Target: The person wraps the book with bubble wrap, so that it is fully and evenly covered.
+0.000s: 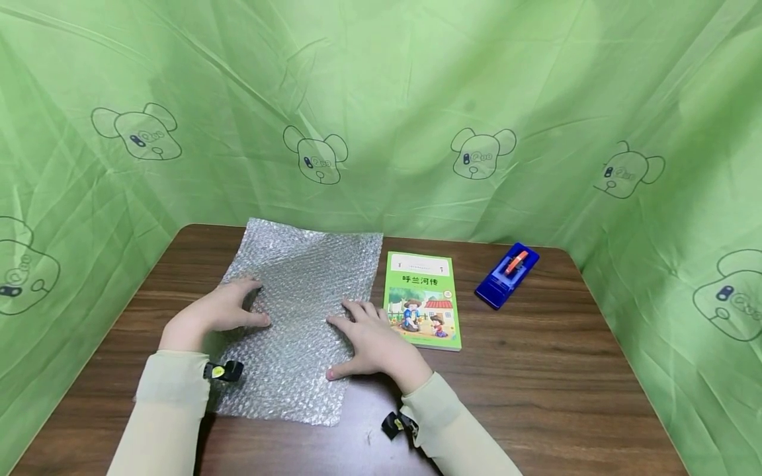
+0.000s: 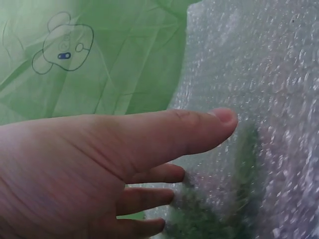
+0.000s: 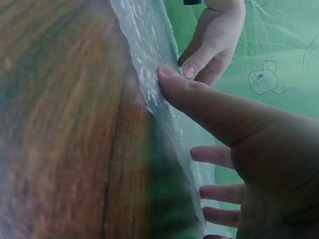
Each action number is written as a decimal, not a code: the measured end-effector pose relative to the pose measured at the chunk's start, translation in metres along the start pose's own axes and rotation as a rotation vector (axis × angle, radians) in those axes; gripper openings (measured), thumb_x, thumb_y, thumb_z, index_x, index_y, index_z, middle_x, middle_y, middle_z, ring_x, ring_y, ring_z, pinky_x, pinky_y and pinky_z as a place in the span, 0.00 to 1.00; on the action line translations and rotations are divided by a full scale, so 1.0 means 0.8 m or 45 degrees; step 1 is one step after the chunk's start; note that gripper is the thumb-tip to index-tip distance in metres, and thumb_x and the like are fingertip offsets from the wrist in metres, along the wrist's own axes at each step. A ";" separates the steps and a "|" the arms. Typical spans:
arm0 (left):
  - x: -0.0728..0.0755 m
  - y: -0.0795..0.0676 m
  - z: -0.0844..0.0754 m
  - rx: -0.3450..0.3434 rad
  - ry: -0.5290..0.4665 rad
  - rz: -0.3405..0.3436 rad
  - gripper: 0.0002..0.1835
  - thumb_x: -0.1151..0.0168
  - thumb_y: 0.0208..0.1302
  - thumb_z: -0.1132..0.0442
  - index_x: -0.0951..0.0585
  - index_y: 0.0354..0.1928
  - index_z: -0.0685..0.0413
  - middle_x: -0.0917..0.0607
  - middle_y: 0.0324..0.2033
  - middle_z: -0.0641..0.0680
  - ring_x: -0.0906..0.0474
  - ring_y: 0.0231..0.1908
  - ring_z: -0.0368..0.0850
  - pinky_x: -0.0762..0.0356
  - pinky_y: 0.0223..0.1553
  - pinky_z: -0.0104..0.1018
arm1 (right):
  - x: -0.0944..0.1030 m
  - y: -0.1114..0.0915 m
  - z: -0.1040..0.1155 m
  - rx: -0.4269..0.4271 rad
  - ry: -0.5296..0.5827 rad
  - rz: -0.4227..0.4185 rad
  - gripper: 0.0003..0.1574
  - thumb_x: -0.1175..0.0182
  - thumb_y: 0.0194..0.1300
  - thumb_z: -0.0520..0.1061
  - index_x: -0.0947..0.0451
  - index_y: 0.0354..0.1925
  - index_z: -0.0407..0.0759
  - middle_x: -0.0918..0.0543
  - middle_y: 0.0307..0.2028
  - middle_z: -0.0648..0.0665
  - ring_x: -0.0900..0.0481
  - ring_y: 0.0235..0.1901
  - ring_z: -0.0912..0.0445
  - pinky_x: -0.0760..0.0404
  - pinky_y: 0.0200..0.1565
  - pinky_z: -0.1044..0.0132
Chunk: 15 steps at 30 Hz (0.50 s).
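A sheet of clear bubble wrap (image 1: 297,277) lies flat on the brown wooden table, its long sides running away from me. Over its left edge is my left hand (image 1: 217,311), thumb and fingers spread and touching or just above the plastic. My right hand (image 1: 378,344) spreads its fingers over the sheet's right edge, with fingertips at the surface. Neither hand pinches anything. In the left wrist view the thumb (image 2: 199,127) stretches over the bubble wrap (image 2: 279,99). The right wrist view shows the right thumb (image 3: 174,82) near the sheet's edge.
Just right of the bubble wrap lies a green illustrated book (image 1: 423,301), close to my right hand. Farther right is a blue plastic holder (image 1: 500,281) with an orange piece (image 1: 516,262) on it. Green curtains (image 1: 393,86) with cartoon outlines surround the wooden table (image 1: 536,370).
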State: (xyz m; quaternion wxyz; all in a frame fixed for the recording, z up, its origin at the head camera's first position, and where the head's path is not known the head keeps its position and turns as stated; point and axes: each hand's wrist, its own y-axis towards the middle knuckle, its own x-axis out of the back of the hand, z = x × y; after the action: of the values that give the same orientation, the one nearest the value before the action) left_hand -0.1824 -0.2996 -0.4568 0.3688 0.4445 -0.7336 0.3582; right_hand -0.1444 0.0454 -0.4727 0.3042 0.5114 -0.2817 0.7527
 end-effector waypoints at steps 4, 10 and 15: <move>-0.003 0.003 0.001 -0.002 0.017 -0.024 0.55 0.17 0.58 0.45 0.31 0.74 0.77 0.38 0.76 0.84 0.43 0.76 0.84 0.44 0.74 0.79 | -0.001 0.000 -0.002 0.024 0.025 -0.024 0.63 0.22 0.56 0.77 0.29 0.81 0.57 0.37 0.83 0.39 0.38 0.78 0.41 0.35 0.75 0.40; -0.008 0.004 0.010 -0.007 0.000 -0.039 0.56 0.15 0.57 0.45 0.31 0.76 0.75 0.40 0.78 0.82 0.45 0.77 0.83 0.46 0.74 0.80 | 0.005 0.000 -0.007 -0.008 0.134 -0.071 0.50 0.22 0.62 0.69 0.23 0.75 0.52 0.33 0.79 0.35 0.36 0.76 0.39 0.33 0.75 0.38; -0.009 0.006 0.013 -0.036 -0.038 -0.050 0.56 0.14 0.56 0.45 0.30 0.76 0.72 0.41 0.79 0.80 0.45 0.78 0.81 0.44 0.75 0.78 | 0.009 0.001 -0.010 -0.063 0.161 -0.156 0.45 0.21 0.65 0.64 0.21 0.72 0.47 0.34 0.78 0.26 0.37 0.77 0.33 0.35 0.77 0.36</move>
State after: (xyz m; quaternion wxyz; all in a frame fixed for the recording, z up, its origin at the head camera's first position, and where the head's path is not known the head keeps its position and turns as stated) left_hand -0.1864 -0.3043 -0.4690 0.3708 0.4589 -0.7351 0.3339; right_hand -0.1518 0.0521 -0.4689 0.3795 0.4714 -0.2486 0.7563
